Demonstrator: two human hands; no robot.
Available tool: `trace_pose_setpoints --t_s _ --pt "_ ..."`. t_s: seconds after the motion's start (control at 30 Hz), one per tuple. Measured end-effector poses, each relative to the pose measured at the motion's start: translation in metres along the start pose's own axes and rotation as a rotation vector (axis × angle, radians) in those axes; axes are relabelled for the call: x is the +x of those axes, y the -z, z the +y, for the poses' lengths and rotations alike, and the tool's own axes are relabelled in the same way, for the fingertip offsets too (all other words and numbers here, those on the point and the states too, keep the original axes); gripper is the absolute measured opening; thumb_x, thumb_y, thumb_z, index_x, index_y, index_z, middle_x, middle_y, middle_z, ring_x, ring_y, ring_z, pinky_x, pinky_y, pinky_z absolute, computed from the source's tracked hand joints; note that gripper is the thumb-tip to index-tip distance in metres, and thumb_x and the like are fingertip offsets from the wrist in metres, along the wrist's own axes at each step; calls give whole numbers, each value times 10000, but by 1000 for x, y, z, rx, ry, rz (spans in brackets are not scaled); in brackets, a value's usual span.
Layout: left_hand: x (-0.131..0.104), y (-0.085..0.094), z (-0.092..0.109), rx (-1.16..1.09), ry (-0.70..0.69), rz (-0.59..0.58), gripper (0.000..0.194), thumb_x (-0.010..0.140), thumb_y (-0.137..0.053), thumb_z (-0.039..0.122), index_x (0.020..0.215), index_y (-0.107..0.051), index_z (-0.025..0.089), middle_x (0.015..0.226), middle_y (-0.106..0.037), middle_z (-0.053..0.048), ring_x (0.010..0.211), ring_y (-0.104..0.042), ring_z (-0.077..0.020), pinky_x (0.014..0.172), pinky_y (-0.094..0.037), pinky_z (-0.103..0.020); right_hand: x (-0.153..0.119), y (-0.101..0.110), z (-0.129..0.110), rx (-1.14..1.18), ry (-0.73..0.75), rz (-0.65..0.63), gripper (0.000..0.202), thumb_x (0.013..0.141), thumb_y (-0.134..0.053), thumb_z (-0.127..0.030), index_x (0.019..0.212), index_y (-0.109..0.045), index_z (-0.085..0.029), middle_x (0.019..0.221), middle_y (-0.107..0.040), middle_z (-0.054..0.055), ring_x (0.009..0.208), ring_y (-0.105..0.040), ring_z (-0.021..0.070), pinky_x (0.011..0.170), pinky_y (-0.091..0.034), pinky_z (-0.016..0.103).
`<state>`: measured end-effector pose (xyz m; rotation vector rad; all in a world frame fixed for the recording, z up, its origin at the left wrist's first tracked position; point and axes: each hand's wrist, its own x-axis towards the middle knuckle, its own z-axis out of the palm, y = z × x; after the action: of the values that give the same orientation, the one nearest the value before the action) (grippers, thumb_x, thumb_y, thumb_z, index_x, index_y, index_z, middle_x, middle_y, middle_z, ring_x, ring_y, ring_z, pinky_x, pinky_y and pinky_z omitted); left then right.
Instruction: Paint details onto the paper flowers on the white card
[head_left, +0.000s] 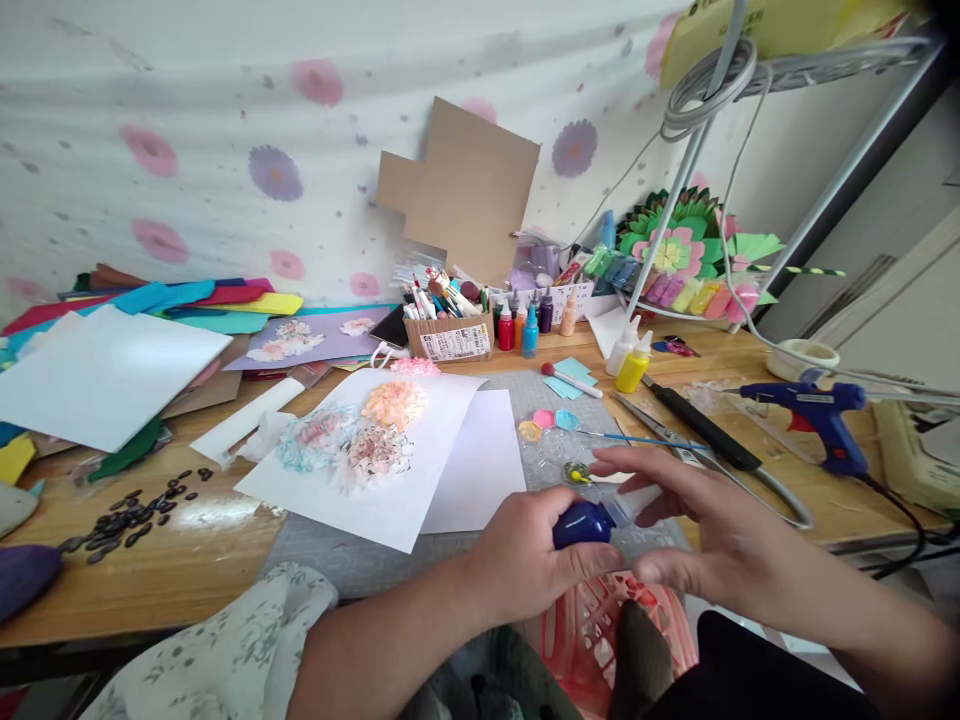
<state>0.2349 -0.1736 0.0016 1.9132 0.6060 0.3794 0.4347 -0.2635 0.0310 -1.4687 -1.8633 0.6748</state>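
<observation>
My left hand [529, 545] is wrapped round a small dark blue paint bottle [583, 524], held tilted on its side above the front edge of the table. The bottle's translucent nozzle [624, 508] points right, towards my right hand [701, 520]. That hand is open, its thumb and fingers apart around the nozzle end; whether a fingertip touches it I cannot tell. Beyond the hands lies a palette [531, 432] with pink, blue and orange paint in its wells. A thin blue brush [637, 438] rests across it.
White paper [442, 500] with crumpled, coloured tissue blooms [379, 450] lies left of my hands. Scissors [656, 425], a black-handled tool [705, 425] and a blue glue gun [814, 410] lie right. Paint bottles [531, 335] and a pen box [454, 338] stand behind. Dark seeds [127, 520] are scattered left.
</observation>
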Motion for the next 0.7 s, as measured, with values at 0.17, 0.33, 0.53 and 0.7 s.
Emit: trace_pose_setpoints --t_s 0.17,0.33,0.53,0.7 --pt "9 2 -2 101 -1 25 416 752 -654 594 848 -608 192 716 -545 25 678 -483 -147 607 -336 -248 6 2 5 33 -157 1 240 849 -622 -441 975 -658 -240 900 -697 20 791 -657 154 676 -521 250" --pt "15 9 -11 65 3 18 391 809 -599 568 996 -613 224 871 -645 20 797 -576 -168 703 -422 -246 2 31 24 184 -153 239 287 787 -682 -434 941 -609 -203 856 -666 31 750 -639 142 653 -522 236" --pt "21 7 -21 101 -13 140 349 810 -638 465 1076 -596 242 1041 -658 4 975 -592 -188 873 -423 -268 0 32 33 -224 -145 -28 118 778 -623 -240 874 -619 -173 807 -644 16 721 -582 128 643 -446 238" --pt "22 7 -26 195 -62 248 304 788 -678 423 1042 -627 265 1036 -668 4 980 -597 -196 885 -418 -293 9 7 28 -396 -116 -162 134 742 -652 -145 874 -673 -150 852 -640 61 775 -581 166 700 -415 278"
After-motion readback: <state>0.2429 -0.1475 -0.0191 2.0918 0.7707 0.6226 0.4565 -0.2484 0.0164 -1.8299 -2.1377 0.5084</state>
